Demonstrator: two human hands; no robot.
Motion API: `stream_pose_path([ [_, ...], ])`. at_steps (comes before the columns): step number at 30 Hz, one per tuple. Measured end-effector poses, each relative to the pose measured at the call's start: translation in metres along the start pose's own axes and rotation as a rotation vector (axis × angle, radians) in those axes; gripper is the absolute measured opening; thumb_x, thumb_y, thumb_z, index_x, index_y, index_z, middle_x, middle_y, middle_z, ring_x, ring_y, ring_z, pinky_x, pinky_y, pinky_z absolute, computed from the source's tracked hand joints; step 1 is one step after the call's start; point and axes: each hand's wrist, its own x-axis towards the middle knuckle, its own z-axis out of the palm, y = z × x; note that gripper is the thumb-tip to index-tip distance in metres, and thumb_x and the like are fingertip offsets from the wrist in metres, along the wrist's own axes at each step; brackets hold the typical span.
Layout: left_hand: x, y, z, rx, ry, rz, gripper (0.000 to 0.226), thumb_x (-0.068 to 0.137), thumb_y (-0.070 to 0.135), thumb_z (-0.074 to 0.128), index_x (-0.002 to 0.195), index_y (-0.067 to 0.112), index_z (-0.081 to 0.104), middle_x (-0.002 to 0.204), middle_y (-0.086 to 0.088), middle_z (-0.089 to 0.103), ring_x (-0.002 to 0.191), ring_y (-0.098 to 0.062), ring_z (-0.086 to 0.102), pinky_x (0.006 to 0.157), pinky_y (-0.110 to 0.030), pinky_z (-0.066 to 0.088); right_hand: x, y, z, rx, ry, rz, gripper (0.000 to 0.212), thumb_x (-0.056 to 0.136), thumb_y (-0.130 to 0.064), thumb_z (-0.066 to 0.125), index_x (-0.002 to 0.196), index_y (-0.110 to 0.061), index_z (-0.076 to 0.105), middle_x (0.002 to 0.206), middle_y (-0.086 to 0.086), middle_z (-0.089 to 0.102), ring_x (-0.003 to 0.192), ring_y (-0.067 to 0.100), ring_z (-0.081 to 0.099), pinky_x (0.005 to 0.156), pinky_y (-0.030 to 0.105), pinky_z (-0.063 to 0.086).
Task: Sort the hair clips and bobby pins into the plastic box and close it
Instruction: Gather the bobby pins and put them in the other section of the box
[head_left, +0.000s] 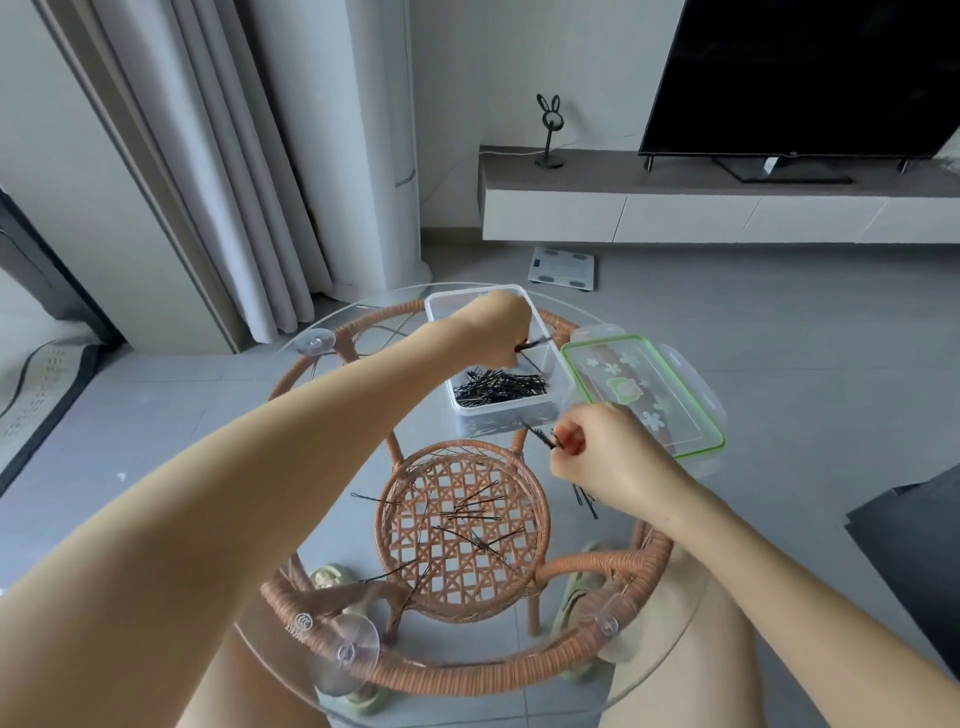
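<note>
Dropping the pins cleanly looks like the step in hand: the clear plastic box (498, 358) sits open toward the far side of the round glass table (691, 613), with a heap of black bobby pins (501, 388) already lying in its near half. To do it well, I would judge each pinch should be carried fully inside the box's walls and let go low over the heap, so the thin pins do not bounce out or slide across the glass. The left hand (493, 327) is over the box, fingers closed on a few dark pins (532, 344) that stick out toward the right. The right hand (597, 449) is just in front of the box's near right corner, thumb and fingers pinched on another small bunch (543, 435). Loose pins (470, 519) remain scattered on the glass over the wicker shelf (460, 530), with a few more (587, 501) under the right wrist. The green-edged lid (644, 395) lies flat just to the right of the box, touching or nearly touching it. No hair clips can be made out.
</note>
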Motion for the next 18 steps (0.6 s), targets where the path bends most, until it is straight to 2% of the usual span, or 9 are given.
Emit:
stream_pose_path([
  [2, 0.005, 0.0, 0.013, 0.036, -0.101, 0.045, 0.027, 0.086, 0.01, 0.054, 0.111, 0.005, 0.064, 0.109, -0.007, 0.067, 0.087, -0.022, 0.058, 0.074, -0.028, 0.052, 0.003, 0.001, -0.011, 0.022, 0.017, -0.001, 0.014, 0.078, -0.008, 0.06, 0.079, 0.006, 0.064, 0.08, 0.021, 0.066, 0.072, 0.029, 0.062, 0.062, 0.034, 0.047],
  [3, 0.005, 0.0, 0.017, 0.033, -0.137, 0.063, 0.032, 0.087, 0.01, 0.054, 0.118, 0.008, 0.062, 0.117, -0.006, 0.065, 0.098, -0.023, 0.06, 0.084, -0.029, 0.051, 0.006, 0.0, -0.015, 0.034, 0.019, -0.002, 0.012, 0.078, -0.007, 0.061, 0.079, 0.004, 0.064, 0.079, 0.019, 0.067, 0.071, 0.03, 0.063, 0.062, 0.035, 0.049],
  [5, 0.0, -0.003, 0.02, -0.056, -0.16, 0.084, 0.038, 0.086, 0.011, 0.057, 0.125, 0.012, 0.058, 0.123, -0.005, 0.063, 0.11, -0.024, 0.058, 0.092, -0.029, 0.047, 0.014, 0.0, -0.022, 0.053, 0.033, -0.003, 0.008, 0.077, -0.006, 0.062, 0.075, 0.001, 0.066, 0.076, 0.019, 0.068, 0.063, 0.027, 0.059, 0.06, 0.036, 0.051],
  [8, -0.016, -0.016, 0.015, -0.279, -0.142, 0.063, 0.04, 0.085, 0.007, 0.059, 0.124, 0.012, 0.058, 0.123, -0.005, 0.064, 0.109, -0.022, 0.061, 0.095, -0.029, 0.048, 0.035, -0.003, -0.029, -0.002, 0.097, -0.047, 0.008, 0.075, -0.004, 0.061, 0.069, 0.0, 0.065, 0.072, 0.021, 0.067, 0.061, 0.025, 0.056, 0.058, 0.03, 0.047],
  [12, -0.041, -0.043, 0.007, -0.559, -0.043, -0.031, 0.036, 0.085, 0.002, 0.058, 0.119, 0.011, 0.062, 0.122, -0.004, 0.065, 0.106, -0.014, 0.063, 0.096, -0.022, 0.046, 0.08, -0.01, -0.026, -0.213, 0.168, -0.165, 0.012, 0.075, 0.001, 0.052, 0.075, 0.007, 0.062, 0.079, 0.026, 0.065, 0.077, 0.037, 0.06, 0.068, 0.038, 0.049],
  [15, -0.061, -0.061, 0.009, -0.679, 0.038, -0.132, 0.031, 0.083, 0.0, 0.06, 0.111, 0.011, 0.066, 0.113, -0.006, 0.069, 0.099, -0.016, 0.066, 0.094, -0.028, 0.051, 0.107, -0.013, -0.006, -0.377, 0.043, -0.29, 0.014, 0.077, 0.007, 0.045, 0.076, 0.0, 0.058, 0.083, 0.018, 0.062, 0.08, 0.035, 0.06, 0.07, 0.039, 0.051],
  [16, -0.069, -0.066, 0.011, -0.693, 0.043, -0.162, 0.031, 0.083, -0.001, 0.059, 0.11, 0.011, 0.067, 0.11, -0.005, 0.07, 0.096, -0.016, 0.067, 0.09, -0.027, 0.053, 0.111, -0.013, 0.003, -0.418, -0.013, -0.318, 0.017, 0.078, 0.008, 0.044, 0.081, -0.002, 0.058, 0.088, 0.016, 0.062, 0.083, 0.034, 0.06, 0.073, 0.041, 0.051],
  [18, -0.082, -0.073, 0.018, -0.625, 0.06, -0.191, 0.029, 0.083, 0.001, 0.059, 0.109, 0.013, 0.068, 0.106, -0.002, 0.07, 0.088, -0.012, 0.066, 0.08, -0.016, 0.053, 0.117, -0.01, 0.017, -0.482, -0.113, -0.333, 0.021, 0.081, 0.007, 0.044, 0.091, -0.002, 0.061, 0.097, 0.016, 0.063, 0.091, 0.034, 0.058, 0.078, 0.041, 0.05],
])
